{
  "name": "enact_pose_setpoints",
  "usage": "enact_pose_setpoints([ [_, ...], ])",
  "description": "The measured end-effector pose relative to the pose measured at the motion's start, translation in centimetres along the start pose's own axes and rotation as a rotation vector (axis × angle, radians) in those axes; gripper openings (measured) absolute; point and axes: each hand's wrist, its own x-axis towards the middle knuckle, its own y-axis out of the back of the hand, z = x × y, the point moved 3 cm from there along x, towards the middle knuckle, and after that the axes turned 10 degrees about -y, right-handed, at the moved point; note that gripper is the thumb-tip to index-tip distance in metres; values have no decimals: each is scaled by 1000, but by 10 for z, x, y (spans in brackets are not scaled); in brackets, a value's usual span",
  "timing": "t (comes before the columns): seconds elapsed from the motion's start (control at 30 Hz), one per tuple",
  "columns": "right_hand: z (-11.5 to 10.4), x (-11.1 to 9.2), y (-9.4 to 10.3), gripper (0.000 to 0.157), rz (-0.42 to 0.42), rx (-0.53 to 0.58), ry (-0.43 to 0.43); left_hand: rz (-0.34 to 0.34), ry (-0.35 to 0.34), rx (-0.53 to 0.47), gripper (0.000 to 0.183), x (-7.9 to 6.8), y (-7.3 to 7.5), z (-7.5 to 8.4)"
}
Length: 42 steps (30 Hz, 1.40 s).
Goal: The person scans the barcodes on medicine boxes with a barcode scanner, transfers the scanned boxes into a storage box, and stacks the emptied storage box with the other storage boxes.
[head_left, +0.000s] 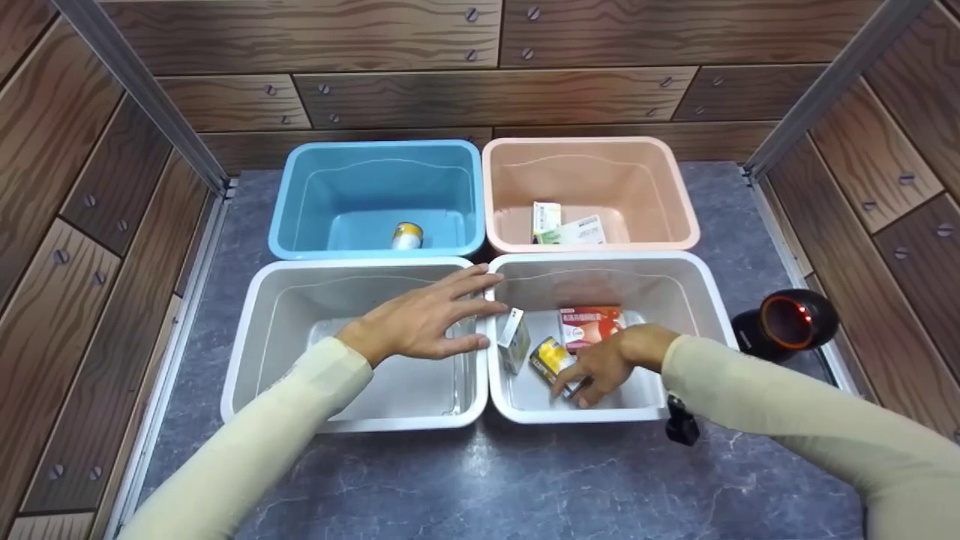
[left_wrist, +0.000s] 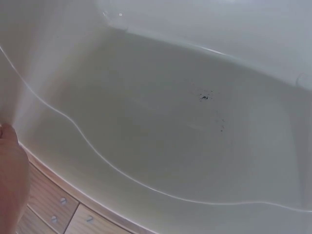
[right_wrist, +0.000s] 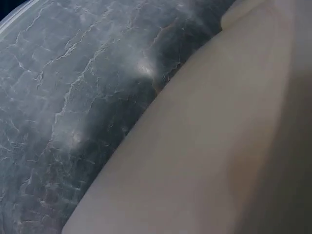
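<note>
My left hand (head_left: 435,315) lies with its fingers extended over the adjoining rims of two white bins. Part of that hand (left_wrist: 12,180) shows at the edge of the left wrist view, beside the left white bin's inner wall. Down in the right white bin (head_left: 709,300), my right hand (head_left: 604,367) has its fingers bent around the lower end of a yellow-labelled can (head_left: 551,356); they cover part of it. Behind the can lies a red and white box (head_left: 589,326). A narrow white box (head_left: 514,341) leans at the bin's left wall. The right wrist view does not show the fingers.
The left white bin (head_left: 244,352) stands beside the right one. Behind are a blue bin (head_left: 281,210) with a yellow and white can (head_left: 407,235), and a peach bin (head_left: 686,210) with boxes (head_left: 577,231). A black scanner-like device (head_left: 787,322) stands at the right.
</note>
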Motion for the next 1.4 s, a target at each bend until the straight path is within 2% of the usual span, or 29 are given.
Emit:
enact_pose_setpoints([
  [0.3,2,-14,8,19,140,74,-35,-1,2,0,62,1,-1,0],
  [0.4,6,-21,9,25,167,97,-51,-2,-1,1,62,1,0,0],
  [0.5,8,-28,12,43,226,120,-31,4,-6,4,61,1,1,0],
  [0.57,9,-32,13,52,304,136,-7,9,-8,3,60,1,1,0],
  [0.63,9,-36,15,53,420,124,26,12,-10,2,60,1,1,0],
  [0.8,11,-47,18,39,703,129,90,8,-10,1,60,1,0,1],
  [0.97,18,-62,18,40,820,301,89,8,-24,13,60,3,-1,0],
  [1.17,28,-79,16,43,852,693,145,14,-19,2,60,2,0,0],
  [1.23,29,-84,14,41,866,789,165,13,-14,0,60,2,-1,0],
  [1.3,30,-88,10,37,900,835,178,14,-14,-2,60,1,-1,0],
  [1.4,31,-96,3,31,977,838,176,14,-14,1,60,1,-1,-1],
])
